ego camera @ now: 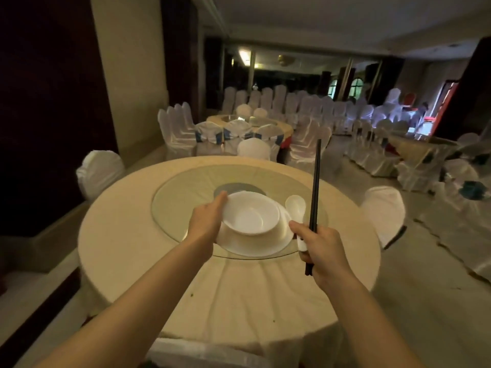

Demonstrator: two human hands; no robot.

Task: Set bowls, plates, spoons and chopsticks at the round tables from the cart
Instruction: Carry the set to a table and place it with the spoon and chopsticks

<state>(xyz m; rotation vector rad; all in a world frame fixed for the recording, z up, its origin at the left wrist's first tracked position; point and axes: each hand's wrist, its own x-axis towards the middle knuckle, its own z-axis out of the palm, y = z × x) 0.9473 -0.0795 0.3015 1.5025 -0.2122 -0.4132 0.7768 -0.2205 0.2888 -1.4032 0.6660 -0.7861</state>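
— What are you holding?
— My left hand point(208, 221) grips the plate point(265, 247) by its left edge, the bowl point(249, 216) nested on top. Just right of it, my right hand point(322, 248) clasps the spoon point(295, 204) and chopsticks point(315, 187), their long axis pointing away from me.
— Where next?
— Both hands are over the glass turntable point(186, 192). The table point(119, 235) edge lies nearer me, so I'd draw back, left first.
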